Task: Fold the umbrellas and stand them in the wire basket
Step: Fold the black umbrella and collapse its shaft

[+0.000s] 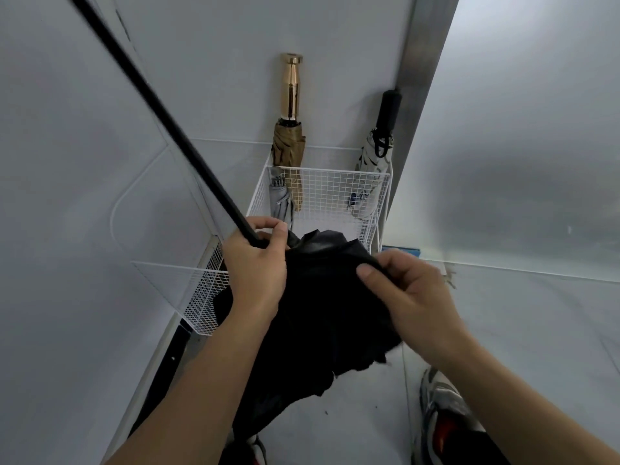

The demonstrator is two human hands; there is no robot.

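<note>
Left hand [258,263] is wrapping its grip tight around the black umbrella's shaft [161,109], right where the shaft meets the canopy. The shaft is running up toward the top left, blurred. Right hand [412,290] is pinching a fold of the black umbrella [328,313] canopy between thumb and fingers. The loose black fabric is hanging between both hands, above the floor [352,414] and just in front of the wire basket [335,189].

Three folded umbrellas are standing in the basket:
- Tan umbrella [288,146] with gold handle, back left.
- Grey umbrella [280,199], front left.
- White patterned umbrella [372,159] with black handle, right corner.

A second wire rack [201,290] is sitting at left. A sneaker [439,411] is showing at lower right.
</note>
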